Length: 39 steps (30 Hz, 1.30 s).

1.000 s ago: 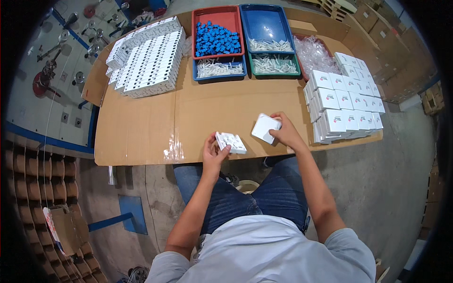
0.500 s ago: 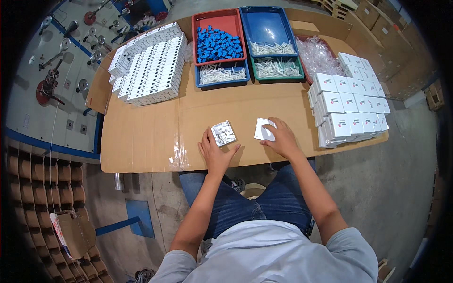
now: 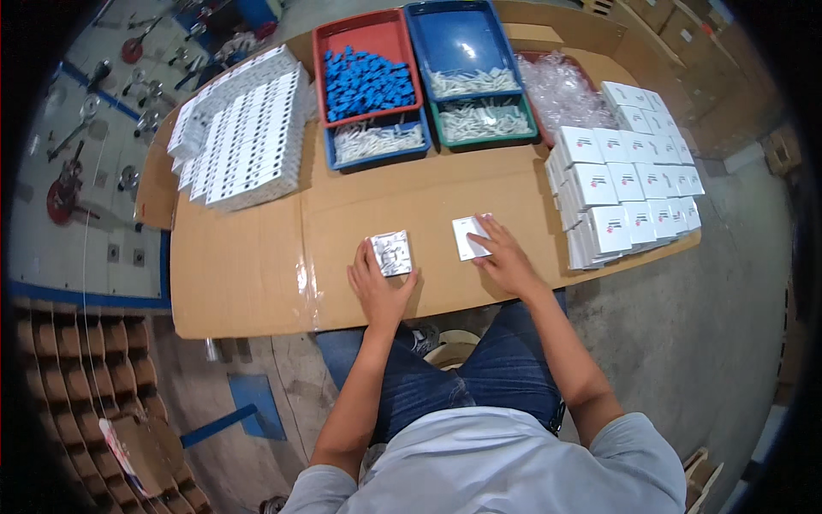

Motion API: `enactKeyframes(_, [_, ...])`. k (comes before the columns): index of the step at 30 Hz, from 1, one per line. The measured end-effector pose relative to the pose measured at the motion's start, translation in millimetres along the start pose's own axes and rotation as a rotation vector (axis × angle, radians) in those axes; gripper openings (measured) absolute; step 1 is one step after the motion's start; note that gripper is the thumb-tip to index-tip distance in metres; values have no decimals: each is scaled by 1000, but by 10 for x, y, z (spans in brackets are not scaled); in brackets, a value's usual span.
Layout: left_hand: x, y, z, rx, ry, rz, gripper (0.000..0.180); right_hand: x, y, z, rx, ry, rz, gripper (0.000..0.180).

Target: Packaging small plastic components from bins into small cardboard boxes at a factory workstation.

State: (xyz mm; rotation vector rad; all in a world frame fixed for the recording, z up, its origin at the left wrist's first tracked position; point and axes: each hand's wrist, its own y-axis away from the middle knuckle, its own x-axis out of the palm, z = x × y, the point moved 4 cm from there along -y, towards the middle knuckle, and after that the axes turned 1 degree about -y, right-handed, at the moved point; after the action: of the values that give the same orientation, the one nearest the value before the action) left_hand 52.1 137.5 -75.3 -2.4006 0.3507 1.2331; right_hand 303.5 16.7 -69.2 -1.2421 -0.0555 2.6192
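Note:
Near the front of the cardboard-covered table, my left hand is closed round the lower left of a white square plate with fittings. Its fingers lie along the left side and the thumb reaches the lower right corner. To the right, a plain white square plate lies flat on the cardboard. My right hand grips its right side, fingers over the top face and thumb at the near edge. A strip of bare cardboard separates the two plates.
At the far side stand a red tray of blue pieces, blue and green trays of small white pieces, and a bin of clear plastic bags. White modules are stacked at left, white boxes at right.
The view has shifted slightly. The plate with fittings under my left hand has turned a little and sits straighter. My right hand remains on the plain plate, its fingers reaching a bit flatter across it.

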Motion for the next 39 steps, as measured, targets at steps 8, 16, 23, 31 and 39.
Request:
enactKeyframes(8, [-10,2,-86,-14,-40,-38,112,-1015,-51,479,-68,-128,-47,37])
enactKeyframes(16, [5,-11,-194,-24,-102,-24,114,-2691,-1188,-841,189,393,-28,22])
enactKeyframes(23, [54,-41,-182,-37,-98,-7,108,-3276,-2164,-2612,542,858,-63,23])
enactKeyframes(31, [25,-50,-153,-34,-146,14,108,-3022,-2782,-3246,760,598,-176,37])
enactKeyframes(39, [-3,-65,-184,-48,-144,31,108,-3121,-2763,-3529,643,397,-460,28])
